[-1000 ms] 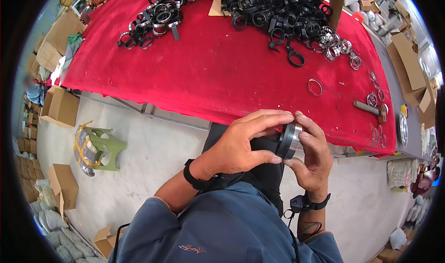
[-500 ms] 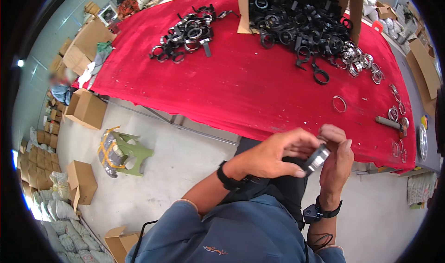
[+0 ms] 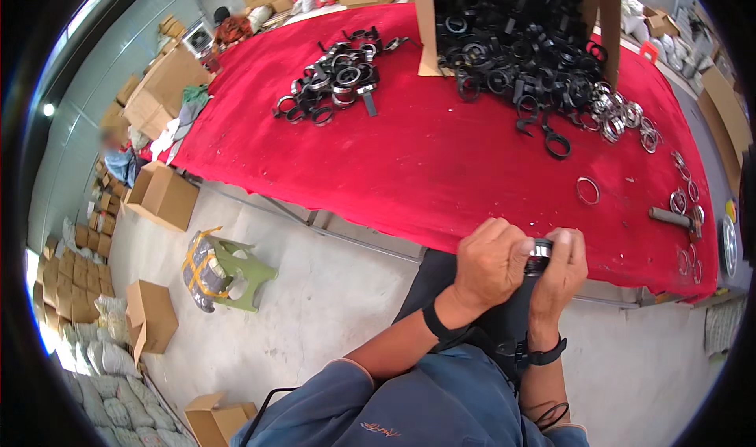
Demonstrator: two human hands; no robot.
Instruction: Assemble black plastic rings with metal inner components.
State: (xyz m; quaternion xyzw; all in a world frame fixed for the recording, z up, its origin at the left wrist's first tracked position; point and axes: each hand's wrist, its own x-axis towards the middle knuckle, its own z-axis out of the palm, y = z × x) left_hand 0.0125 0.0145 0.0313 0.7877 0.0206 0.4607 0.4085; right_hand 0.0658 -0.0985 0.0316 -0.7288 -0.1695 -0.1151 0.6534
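Observation:
Close to the table's front edge, my left hand (image 3: pixel 493 259) and my right hand (image 3: pixel 561 274) are both closed on a black ring with a shiny metal band (image 3: pixel 539 252). The thumbs press at its two sides; the fingers hide part of it. Ahead of my hands lies a single thin metal ring (image 3: pixel 587 190) on the red cloth. A black ring with a tab (image 3: pixel 557 144) lies farther off, at the edge of the big heap. To the right sits a hammer (image 3: pixel 674 217) with several metal rings around it.
An open cardboard box on its side (image 3: pixel 426 37) spills black rings (image 3: pixel 520 61). Beside it is a pile of shiny metal rings (image 3: pixel 616 116). Another black ring pile (image 3: pixel 335 81) lies left on the red-covered table (image 3: pixel 378 163). A green stool (image 3: pixel 250 274) stands on the floor at left.
My hands have drawn together around the ring, and the ring has turned more upright. My left hand's fingers have closed. The whole view has shifted slightly, so the table appears lower and farther right.

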